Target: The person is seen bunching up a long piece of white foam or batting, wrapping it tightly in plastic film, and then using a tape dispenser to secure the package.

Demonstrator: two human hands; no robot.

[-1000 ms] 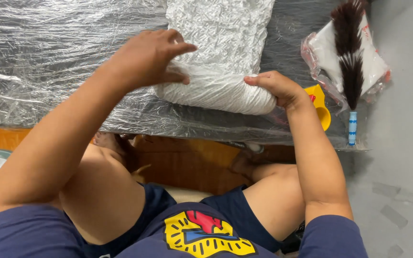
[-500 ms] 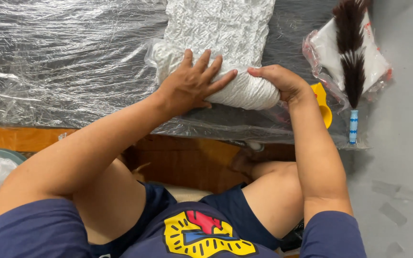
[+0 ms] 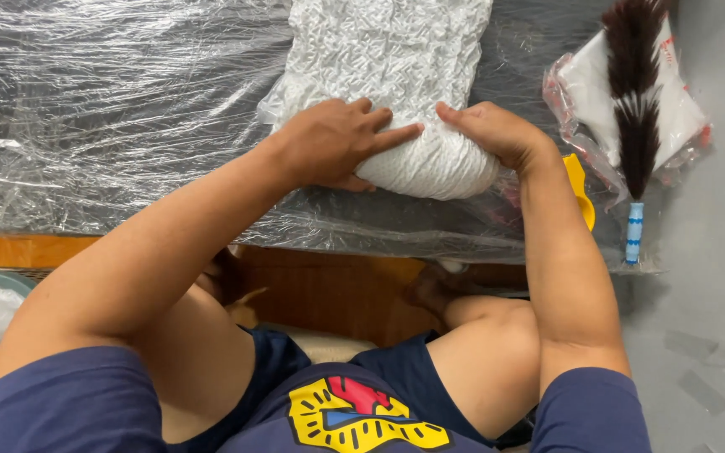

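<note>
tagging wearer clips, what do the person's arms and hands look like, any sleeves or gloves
Both arms are bare from short navy-blue sleeves down. The left hand and right hand are bare too: no gloves, rings, watch or wristbands visible.
</note>
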